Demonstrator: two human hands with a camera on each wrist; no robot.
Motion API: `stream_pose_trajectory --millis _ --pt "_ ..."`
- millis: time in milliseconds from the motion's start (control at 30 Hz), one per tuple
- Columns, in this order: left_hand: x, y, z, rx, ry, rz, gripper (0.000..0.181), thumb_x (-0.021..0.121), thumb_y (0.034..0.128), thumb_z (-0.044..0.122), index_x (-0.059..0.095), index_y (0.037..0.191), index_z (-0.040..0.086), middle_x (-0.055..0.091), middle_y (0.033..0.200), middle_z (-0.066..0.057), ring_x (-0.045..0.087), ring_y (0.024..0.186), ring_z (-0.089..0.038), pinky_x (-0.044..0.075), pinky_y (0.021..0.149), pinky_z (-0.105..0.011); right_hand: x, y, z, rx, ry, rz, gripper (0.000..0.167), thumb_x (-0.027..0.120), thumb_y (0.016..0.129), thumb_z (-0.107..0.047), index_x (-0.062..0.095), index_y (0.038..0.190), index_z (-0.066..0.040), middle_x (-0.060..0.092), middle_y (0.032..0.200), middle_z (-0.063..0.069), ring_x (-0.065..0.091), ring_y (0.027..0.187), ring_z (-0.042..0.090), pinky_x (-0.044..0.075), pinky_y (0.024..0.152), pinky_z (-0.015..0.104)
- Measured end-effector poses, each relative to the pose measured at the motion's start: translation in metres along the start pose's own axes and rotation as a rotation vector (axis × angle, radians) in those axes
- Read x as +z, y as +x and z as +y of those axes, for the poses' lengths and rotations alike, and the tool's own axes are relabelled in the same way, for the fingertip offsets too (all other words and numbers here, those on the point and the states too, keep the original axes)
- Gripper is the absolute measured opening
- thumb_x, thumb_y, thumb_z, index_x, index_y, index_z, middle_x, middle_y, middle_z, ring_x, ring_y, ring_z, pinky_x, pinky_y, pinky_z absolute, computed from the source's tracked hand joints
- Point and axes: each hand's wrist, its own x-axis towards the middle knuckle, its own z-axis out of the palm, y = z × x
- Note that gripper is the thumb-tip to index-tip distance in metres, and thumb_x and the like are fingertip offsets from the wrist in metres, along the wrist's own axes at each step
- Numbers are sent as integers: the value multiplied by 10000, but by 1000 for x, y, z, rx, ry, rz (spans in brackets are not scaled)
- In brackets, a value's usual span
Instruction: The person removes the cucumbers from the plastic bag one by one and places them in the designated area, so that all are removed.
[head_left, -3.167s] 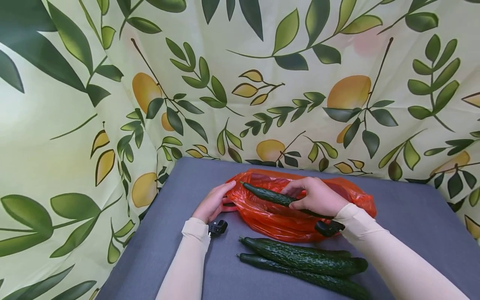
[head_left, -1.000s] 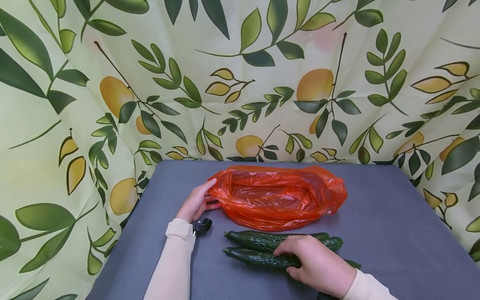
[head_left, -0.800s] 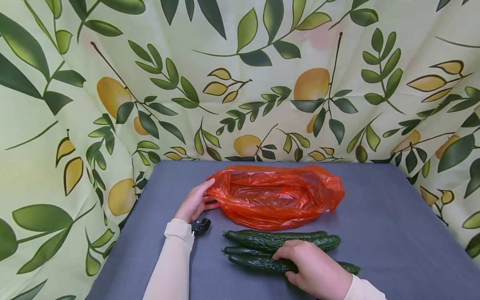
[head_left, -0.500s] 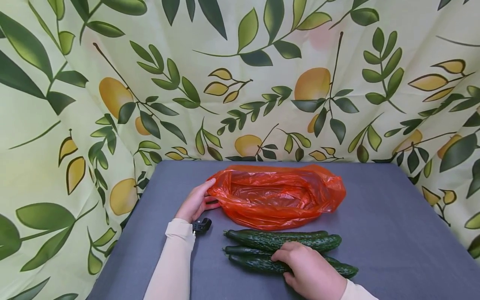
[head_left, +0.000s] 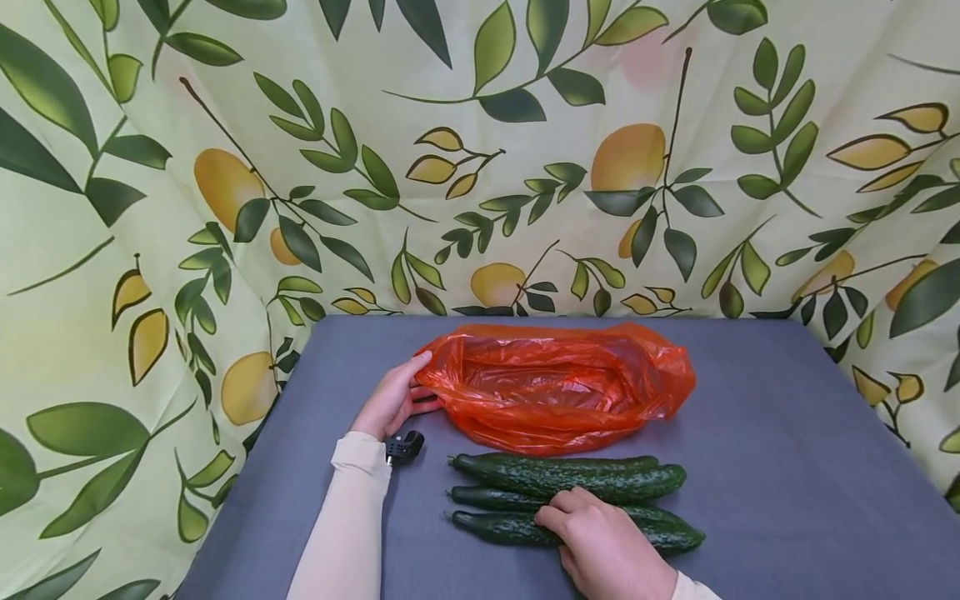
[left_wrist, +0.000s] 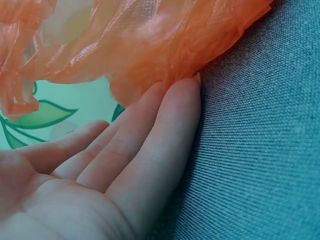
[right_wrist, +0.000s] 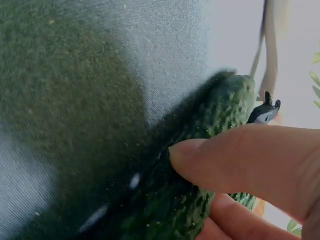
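Several dark green cucumbers lie side by side on the table in the head view. My right hand (head_left: 596, 542) grips the front cucumber (head_left: 498, 527) from above, thumb on its near side. In the right wrist view the thumb presses the bumpy cucumber (right_wrist: 175, 205) and the fingers pass behind it. Just beyond lie a middle cucumber (head_left: 487, 497) and the back cucumber (head_left: 555, 475). At the left end of the red plastic bag (head_left: 555, 429) my left hand (head_left: 390, 404) touches its edge. The left fingers (left_wrist: 165, 140) look fairly straight against the thin film in the left wrist view.
The bag's mouth gapes upward, and no cucumber shows in it. Grey-blue cloth covers the table (head_left: 765, 400). A leaf-and-fruit patterned curtain (head_left: 525, 208) rises behind and on both sides. A black wrist device (head_left: 405, 447) sits at my left wrist.
About three seconds ago my right hand held a cucumber over the bag. Now that hand is at the row in front, and the front cucumber lies slightly farther from the middle one. My left hand stayed.
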Motion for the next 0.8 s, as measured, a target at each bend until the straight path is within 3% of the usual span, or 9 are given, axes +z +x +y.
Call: stream_pose_trajectory --millis 200,333,533,700,800 --pt "-6 -3 2 3 -12 -18 663 525 1118 498 461 1594 41 733 1173 2 767 997 -169 655 947 -428 -1 3 -1 20 34 1 358 858 848 -19 785 1142 -209 710 1049 -106 654 946 71 625 778 324" --pt "-10 -14 6 23 21 -42 670 506 1123 478 438 1601 14 728 1217 -24 768 999 -131 649 939 -391 5 3 -2 -9 49 4 390 878 833 -23 783 1157 -220 702 1072 -119 653 976 72 619 792 308" --pt "-8 -36 16 61 200 -21 663 521 1122 453 426 1621 27 609 1489 -250 748 1075 -104 633 978 -325 17 1 -3 -5 60 -58 429 908 845 -90 759 1222 -230 706 1122 -112 653 1021 87 613 791 306" --pt "-8 -54 22 98 381 29 666 547 1117 458 421 1642 69 576 1567 -208 698 1270 -229 551 1148 -455 5 -1 -1 18 162 -93 393 894 893 -175 751 1241 -286 692 1166 -157 646 1057 53 617 808 302" --pt "-15 -69 26 118 488 76 708 547 1111 501 378 1670 100 537 1623 -189 626 1406 -335 486 1205 -542 -13 -5 1 14 200 -11 352 881 922 -250 741 1235 -329 694 1186 -187 654 1075 23 625 827 304"
